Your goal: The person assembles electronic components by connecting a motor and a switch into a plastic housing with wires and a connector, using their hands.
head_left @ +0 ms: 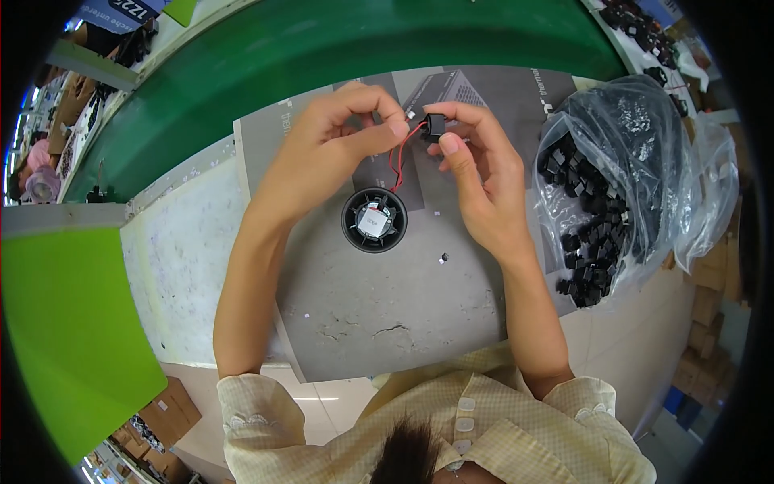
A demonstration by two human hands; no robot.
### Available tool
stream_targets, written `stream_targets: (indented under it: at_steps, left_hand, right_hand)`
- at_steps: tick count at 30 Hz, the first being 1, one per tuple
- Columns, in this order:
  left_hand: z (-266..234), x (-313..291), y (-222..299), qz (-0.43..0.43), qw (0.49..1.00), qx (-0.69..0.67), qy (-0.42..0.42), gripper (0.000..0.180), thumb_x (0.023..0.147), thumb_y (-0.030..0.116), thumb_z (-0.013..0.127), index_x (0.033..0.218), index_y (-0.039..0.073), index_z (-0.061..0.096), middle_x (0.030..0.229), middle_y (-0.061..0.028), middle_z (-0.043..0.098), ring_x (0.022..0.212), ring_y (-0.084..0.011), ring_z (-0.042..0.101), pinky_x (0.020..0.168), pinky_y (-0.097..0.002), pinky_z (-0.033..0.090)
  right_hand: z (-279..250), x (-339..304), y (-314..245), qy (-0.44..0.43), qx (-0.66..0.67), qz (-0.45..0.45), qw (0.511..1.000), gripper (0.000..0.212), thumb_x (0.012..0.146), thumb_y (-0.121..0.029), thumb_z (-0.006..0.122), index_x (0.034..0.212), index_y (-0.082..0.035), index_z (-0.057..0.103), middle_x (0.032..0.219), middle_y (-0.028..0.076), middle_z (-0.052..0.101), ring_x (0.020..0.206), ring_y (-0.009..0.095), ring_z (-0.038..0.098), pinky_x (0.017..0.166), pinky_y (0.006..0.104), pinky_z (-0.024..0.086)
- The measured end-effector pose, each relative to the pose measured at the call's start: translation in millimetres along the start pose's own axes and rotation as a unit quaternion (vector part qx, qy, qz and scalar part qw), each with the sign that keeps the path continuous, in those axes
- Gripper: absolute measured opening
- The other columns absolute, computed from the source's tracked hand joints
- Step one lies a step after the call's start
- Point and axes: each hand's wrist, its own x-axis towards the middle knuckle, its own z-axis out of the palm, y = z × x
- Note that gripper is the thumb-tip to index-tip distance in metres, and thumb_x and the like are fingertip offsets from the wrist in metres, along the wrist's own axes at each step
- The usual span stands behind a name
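A small black block-shaped plastic part (435,124) is pinched between the thumb and fingers of my right hand (493,181). A thin red wire (397,165) rises from a round black fan-like unit (375,219) and bends toward that part. Just left of the part, my left hand (326,153) has its thumb and index finger pressed together at the wire, close to a tiny white piece (411,114). The round unit lies on the grey board, ribs facing up, with a white square label in its middle.
A clear plastic bag (637,153) on the right holds many small black parts (592,226). The grey printed board (387,298) has worn spots and a black scrap (444,258). A green conveyor belt (322,48) runs behind it; a bright green panel (72,298) stands at left.
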Motion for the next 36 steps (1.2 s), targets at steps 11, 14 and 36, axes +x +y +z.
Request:
stream_targets:
  at_steps: [11,14,36]
  left_hand:
    - [-1.0,-2.5,10.2,-0.036,0.998,-0.035,-0.045,0.018,0.086,0.022,0.068,0.078,0.007,0.063,0.087,0.0018,0.056,0.084,-0.0086,0.05,0.075,-0.0247,0.036]
    - [-6.2,0.0,6.1,-0.082,0.992,-0.059,-0.082,0.019,0.083,0.024,0.066,0.076,0.007,0.061,0.09,0.001,0.055,0.083,-0.0088,0.049,0.073,-0.0248,0.034]
    - [2.5,-7.1,11.2,0.108,0.987,0.111,-0.041,0.006,0.084,0.009,0.072,0.083,0.004,0.068,0.101,-0.0023,0.052,0.087,-0.0123,0.046,0.069,-0.0251,0.035]
  right_hand:
    - [-1.6,1.6,-4.7,-0.015,-0.025,-0.065,0.998,0.023,0.098,-0.009,0.059,0.118,-0.004,0.067,0.104,0.009,0.065,0.09,0.018,0.062,0.078,0.0307,0.051]
    - [-1.1,1.3,-5.5,-0.012,-0.028,-0.073,0.997,0.023,0.097,-0.008,0.06,0.118,-0.004,0.068,0.105,0.009,0.065,0.088,0.018,0.062,0.077,0.0301,0.051]
    - [-2.4,3.6,-3.0,-0.019,-0.113,-0.164,0.98,0.021,0.091,0.0,0.064,0.112,-0.001,0.069,0.101,0.01,0.067,0.084,0.021,0.066,0.073,0.0316,0.054]
